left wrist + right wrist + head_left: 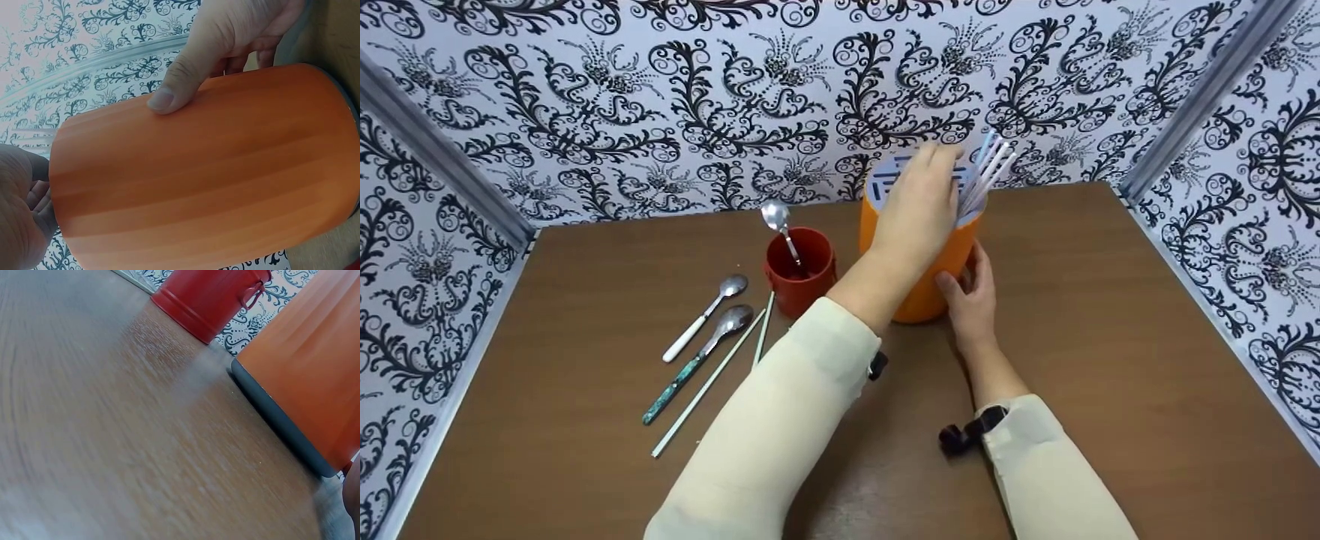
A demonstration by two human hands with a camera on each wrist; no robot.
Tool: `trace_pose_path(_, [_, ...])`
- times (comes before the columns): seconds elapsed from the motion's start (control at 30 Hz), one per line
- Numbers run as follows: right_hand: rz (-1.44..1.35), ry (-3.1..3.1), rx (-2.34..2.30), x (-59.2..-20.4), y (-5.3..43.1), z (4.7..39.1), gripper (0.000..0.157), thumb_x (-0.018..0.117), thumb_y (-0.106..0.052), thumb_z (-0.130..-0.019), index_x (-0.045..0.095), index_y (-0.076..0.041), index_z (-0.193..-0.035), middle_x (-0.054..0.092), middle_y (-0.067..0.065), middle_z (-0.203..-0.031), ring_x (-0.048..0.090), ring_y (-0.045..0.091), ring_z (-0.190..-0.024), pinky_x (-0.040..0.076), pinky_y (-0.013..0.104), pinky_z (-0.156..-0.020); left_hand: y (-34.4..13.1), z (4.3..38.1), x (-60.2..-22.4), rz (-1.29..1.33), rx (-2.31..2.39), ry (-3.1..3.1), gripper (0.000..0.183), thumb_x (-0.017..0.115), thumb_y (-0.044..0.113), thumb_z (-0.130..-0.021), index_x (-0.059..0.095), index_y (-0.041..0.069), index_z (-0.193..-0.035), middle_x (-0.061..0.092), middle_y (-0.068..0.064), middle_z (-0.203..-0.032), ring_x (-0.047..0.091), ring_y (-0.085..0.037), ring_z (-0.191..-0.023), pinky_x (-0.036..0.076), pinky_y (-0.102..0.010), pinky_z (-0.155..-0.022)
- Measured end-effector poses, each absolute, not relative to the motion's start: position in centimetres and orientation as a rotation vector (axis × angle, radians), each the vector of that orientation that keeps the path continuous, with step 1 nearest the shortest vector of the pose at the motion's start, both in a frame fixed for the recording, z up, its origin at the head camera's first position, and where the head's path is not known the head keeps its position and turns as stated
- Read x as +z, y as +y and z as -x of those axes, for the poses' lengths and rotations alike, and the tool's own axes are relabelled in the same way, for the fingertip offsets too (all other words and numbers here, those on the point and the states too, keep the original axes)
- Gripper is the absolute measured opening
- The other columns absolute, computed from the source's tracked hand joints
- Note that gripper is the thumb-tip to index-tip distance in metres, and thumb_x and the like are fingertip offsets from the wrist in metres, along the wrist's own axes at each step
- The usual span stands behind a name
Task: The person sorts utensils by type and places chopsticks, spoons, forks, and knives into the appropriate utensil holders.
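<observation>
An orange knife block (919, 300) with a slotted, grey-violet top stands upright on the table. My left hand (916, 206) is over this top, its fingers bent down near the slots; I cannot tell whether it pinches anything. Several thin pale sticks (986, 176) slant up and right from the top's right side, close beside that hand. Low on the block's right side, my right hand (973, 300) grips it, thumb on the front and fingers behind. The left wrist view shows the right thumb (174, 93) flat on the orange wall and the left hand (19, 202) at the rim.
Left of the block is a red bucket (802, 289) with a metal spoon (777, 217) standing in it. A white-handled spoon (690, 335), a green-handled spoon (690, 375) and two pale green chopsticks (709, 386) lie farther left. A patterned wall (660, 112) rises behind the table.
</observation>
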State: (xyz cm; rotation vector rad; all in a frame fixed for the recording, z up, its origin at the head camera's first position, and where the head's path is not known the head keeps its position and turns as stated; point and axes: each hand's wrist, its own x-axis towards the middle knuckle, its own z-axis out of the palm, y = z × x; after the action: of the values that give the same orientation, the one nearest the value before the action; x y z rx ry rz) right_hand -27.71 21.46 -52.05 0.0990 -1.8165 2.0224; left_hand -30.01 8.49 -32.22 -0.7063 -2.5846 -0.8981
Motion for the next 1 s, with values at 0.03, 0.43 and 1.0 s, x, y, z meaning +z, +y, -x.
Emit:
trace_pose_path(0.03, [-0.098,-1.813,2.023,-52.1,21.4,27.7,0.100,0.079,-0.059,-0.083,0.036,-0.014,-0.161,0.045,0.004,-0.158,0.046,0.022,-0.143,0.034,0.050,-0.125,8.5,30.0,-32.3,0.707,-0.898,-2.579,0.036,0.056,0.009,-0.105,0.058,0.010,-0.141,0.062,-0.005,-0.135,0.061,-0.019,-0.128,0.044,-0.021,-0.115])
trace_pose_path(0.43, [-0.104,-1.797,2.040,-51.9,21.4,27.8,0.100,0.080,-0.059,-0.083,0.035,-0.014,-0.161,0.045,0.007,-0.158,0.047,0.023,-0.141,0.035,0.050,-0.124,7.8,29.2,-33.6,0.753,-0.955,-2.396,0.031,0.059,0.006,-0.103,0.064,0.008,-0.133,0.066,-0.006,-0.128,0.062,-0.019,-0.124,0.043,-0.021,-0.115])
trace_pose_path(1.0, [-0.133,-1.737,2.068,-52.1,21.3,27.9,0.097,0.082,-0.049,-0.086,0.034,-0.012,-0.161,0.044,0.009,-0.159,0.048,0.024,-0.140,0.047,0.024,-0.113,6.1,25.2,-35.5,0.730,-1.067,-2.198,0.023,0.063,0.009,-0.102,0.067,0.004,-0.124,0.067,-0.009,-0.117,0.064,-0.020,-0.110,0.049,-0.019,-0.107])
